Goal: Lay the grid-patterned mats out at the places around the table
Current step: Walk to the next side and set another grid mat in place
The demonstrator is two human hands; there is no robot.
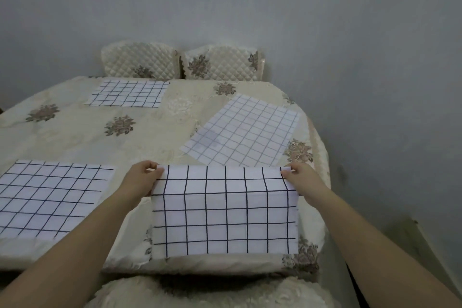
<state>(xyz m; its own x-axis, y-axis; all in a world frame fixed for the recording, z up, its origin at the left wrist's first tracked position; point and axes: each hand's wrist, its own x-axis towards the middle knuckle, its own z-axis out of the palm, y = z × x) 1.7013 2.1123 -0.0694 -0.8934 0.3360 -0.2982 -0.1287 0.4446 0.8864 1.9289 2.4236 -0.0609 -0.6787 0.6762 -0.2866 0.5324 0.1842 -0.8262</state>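
Left hand and right hand pinch the far corners of the mat, light, limp cloth drooping over the table's near-right edge, best held by its corners.

Open counter surface runs across the centre and left, between the far mat, the angled right mat and the near-left mat. All three lie flat. Two chair backs stand along the far edge. The wall stands near the right edge. The held mat, pinched between left hand and right hand, screens the near-right corner.
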